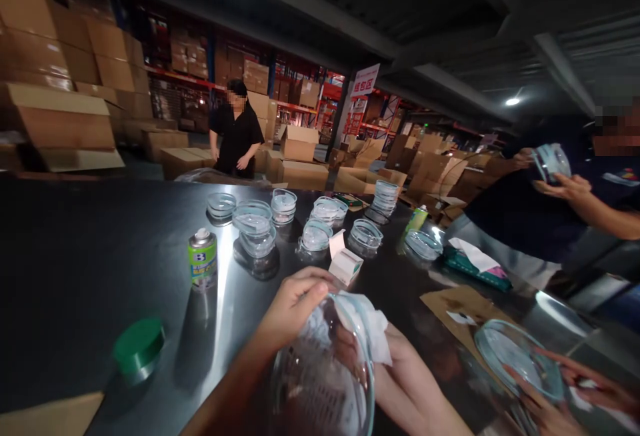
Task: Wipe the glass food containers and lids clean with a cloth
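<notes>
Glass bowl on edge between both hands, mouth turned right

I observe through the head camera that the glass bowl (320, 383) is held at the near centre, above the dark tabletop (165, 216). It is tipped on its side: the rim forms its right edge, the body bulges left, and the long axis runs near to far. The near end is cut off from my view. The left hand (299, 299) is clamped on the far rim, thumb on top. The right hand (353, 349) is closed on a white wipe (375, 329) against the rim; I see its fingers partly through the glass.

The surface is glossy and reflective. To the left I record a spray can (203, 263), upright, and nearer, a green-lidded container (139, 349). Beyond the hands are a small white box (346, 264), flap raised, and clear glassware (255, 217), partly stacked. At near right, a co-worker's hands (540, 399) touch a glass dish (517, 356) by a brown cardboard sheet (453, 313).

In the room, a person in dark clothing (540, 189) at right holds glassware; another person (236, 133) stands across the table. Cartons (60, 116) and orange racking (300, 106) fill the far side under a dark ceiling
</notes>
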Motion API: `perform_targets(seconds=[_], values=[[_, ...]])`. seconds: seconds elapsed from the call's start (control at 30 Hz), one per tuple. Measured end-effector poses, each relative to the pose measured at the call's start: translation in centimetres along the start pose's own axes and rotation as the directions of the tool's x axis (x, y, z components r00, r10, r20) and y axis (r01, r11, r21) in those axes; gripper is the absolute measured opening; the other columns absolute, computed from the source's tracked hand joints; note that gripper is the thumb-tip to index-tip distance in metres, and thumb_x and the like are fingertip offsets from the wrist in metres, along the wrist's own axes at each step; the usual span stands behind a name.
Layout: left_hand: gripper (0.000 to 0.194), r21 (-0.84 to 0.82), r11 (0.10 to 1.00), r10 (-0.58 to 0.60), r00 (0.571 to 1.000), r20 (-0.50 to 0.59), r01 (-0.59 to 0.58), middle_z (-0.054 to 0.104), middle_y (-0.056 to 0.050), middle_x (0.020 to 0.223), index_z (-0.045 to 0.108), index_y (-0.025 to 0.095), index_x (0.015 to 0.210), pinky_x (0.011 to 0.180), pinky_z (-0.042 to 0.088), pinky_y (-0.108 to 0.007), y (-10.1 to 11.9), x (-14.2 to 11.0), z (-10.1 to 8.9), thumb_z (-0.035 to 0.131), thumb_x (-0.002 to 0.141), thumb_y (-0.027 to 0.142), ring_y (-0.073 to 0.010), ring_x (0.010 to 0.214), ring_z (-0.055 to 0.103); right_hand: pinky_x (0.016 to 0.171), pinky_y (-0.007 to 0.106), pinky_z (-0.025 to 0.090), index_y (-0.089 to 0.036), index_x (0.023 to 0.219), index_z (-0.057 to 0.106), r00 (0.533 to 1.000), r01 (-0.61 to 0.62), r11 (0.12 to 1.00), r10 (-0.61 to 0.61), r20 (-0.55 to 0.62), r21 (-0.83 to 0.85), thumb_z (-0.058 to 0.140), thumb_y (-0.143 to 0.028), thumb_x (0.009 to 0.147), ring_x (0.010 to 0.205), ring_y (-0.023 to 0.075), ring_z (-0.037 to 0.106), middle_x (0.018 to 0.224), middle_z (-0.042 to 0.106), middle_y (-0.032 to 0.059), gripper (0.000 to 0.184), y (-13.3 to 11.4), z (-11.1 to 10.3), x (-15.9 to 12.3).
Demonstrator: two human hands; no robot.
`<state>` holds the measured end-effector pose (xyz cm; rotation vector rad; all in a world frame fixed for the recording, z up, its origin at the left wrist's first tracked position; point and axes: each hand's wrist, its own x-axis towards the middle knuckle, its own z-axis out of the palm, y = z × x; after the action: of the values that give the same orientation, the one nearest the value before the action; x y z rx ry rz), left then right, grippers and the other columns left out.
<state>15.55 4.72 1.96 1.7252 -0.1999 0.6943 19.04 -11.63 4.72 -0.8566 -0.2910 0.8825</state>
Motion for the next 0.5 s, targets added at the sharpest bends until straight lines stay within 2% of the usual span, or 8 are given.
perform_targets(seconds=[0.17,0.37,0.43,0.5], values=[[0.032,-0.002,1.000,0.027,0.999,0.020,-0.027,0.069,-0.008,0.101,0.074,0.019,0.092,0.090,0.045,-0.032,0.7,-0.1,0.0,0.045,0.092,0.032,-0.0210,0.099,0.062,0.058,0.020,0.040,-0.014,0.076,0.068,0.999,-0.043,0.997,0.043,0.000,-0.066,0.074,-0.009,0.057,0.059,0.0096,0.050,0.067,0.060,0.0022,0.021,-0.5,0.1,0.0],[0.030,-0.022,0.999,0.024,1.000,0.008,-0.024,0.068,-0.008,0.105,0.074,0.019,0.095,0.093,0.044,-0.032,1.6,-0.2,0.1,0.046,0.092,0.031,-0.0215,0.102,0.061,0.056,0.020,0.035,-0.013,0.072,0.066,0.987,-0.080,0.980,0.104,0.123,-0.181,0.069,-0.009,0.059,0.056,0.0085,0.045,0.063,0.056,0.0012,0.013,-1.3,-0.6,0.5],[0.032,-0.044,0.999,0.024,0.999,0.030,-0.022,0.068,-0.008,0.105,0.074,0.019,0.095,0.092,0.044,-0.031,1.6,-0.2,0.0,0.045,0.092,0.032,-0.0212,0.101,0.062,0.056,0.022,0.036,-0.014,0.070,0.066,0.985,-0.100,0.974,0.126,0.117,-0.201,0.069,-0.012,0.059,0.055,0.0090,0.043,0.060,0.052,0.0002,0.012,-1.4,-0.9,0.4],[0.033,-0.071,0.997,0.024,0.998,0.062,-0.020,0.069,-0.009,0.102,0.074,0.018,0.093,0.090,0.045,-0.030,1.4,-0.1,-0.2,0.045,0.092,0.033,-0.0208,0.099,0.063,0.057,0.025,0.037,-0.015,0.067,0.064,0.991,-0.082,0.953,0.109,0.078,-0.292,0.071,-0.018,0.059,0.054,0.0106,0.043,0.059,0.050,0.0000,0.011,-1.2,-1.2,0.3]])
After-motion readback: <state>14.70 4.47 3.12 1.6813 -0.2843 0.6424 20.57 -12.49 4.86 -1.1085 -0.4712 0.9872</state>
